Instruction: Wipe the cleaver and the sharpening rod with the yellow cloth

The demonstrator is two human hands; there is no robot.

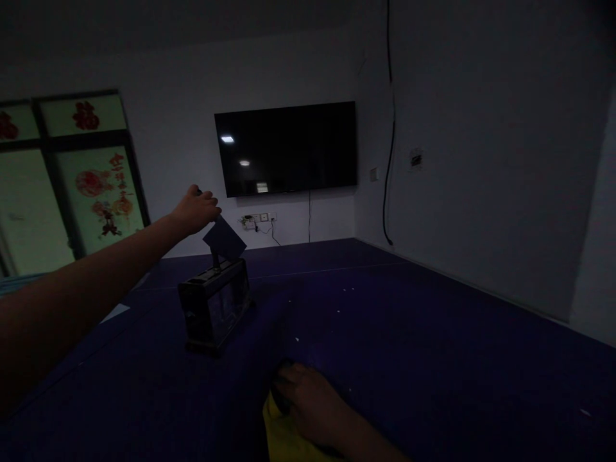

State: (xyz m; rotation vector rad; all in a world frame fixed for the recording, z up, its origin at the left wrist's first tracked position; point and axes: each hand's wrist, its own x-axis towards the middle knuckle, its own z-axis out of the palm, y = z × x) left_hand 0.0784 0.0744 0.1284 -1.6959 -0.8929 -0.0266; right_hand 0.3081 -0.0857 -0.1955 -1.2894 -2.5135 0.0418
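The scene is dim. My left hand [196, 210] reaches out at the far left, fingers closed, with a flat square card [224, 239] hanging from the fingertips by its corner. Just below the card stands a dark box-shaped appliance [216, 305] with a slotted top and glossy side; a short dark upright piece [215, 258] rises from it. A small dark spot shows by my left knuckles, too dim to name. My right hand [312, 398] is low at the near table edge, fingers curled over a dark rounded object [280, 388]. Yellow material [283, 436] lies beneath that hand.
A blue-purple table [385, 333] spreads ahead, with small white scraps [339, 311] scattered over it. Pale paper [115, 312] lies at the left. On the far wall hang a black television [289, 147] and sockets with cords [262, 218]. A dark cable [389, 173] drops along the right wall.
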